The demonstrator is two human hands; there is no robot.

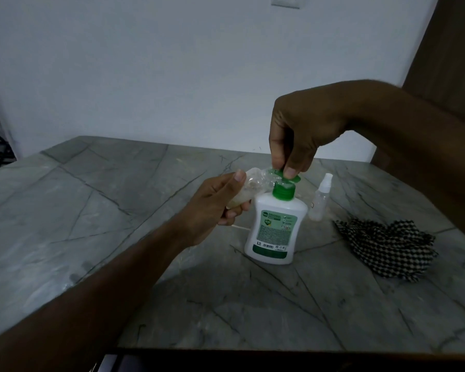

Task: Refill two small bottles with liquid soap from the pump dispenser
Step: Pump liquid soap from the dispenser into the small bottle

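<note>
The small clear plastic bottle point(253, 187) is gripped in the curled fingers of the left hand point(220, 202), tilted, its long axis running up and right so its mouth meets the nozzle of the white pump dispenser with green pump head point(275, 224), which stands upright on the grey marbled table point(118, 210). The right hand point(297, 135) pinches the pump head from above. If the mouth drifts off the nozzle, soap would likely spill (the checked cloth point(384, 248) lies near). A second clear spray bottle point(321, 198) stands just behind.
</note>
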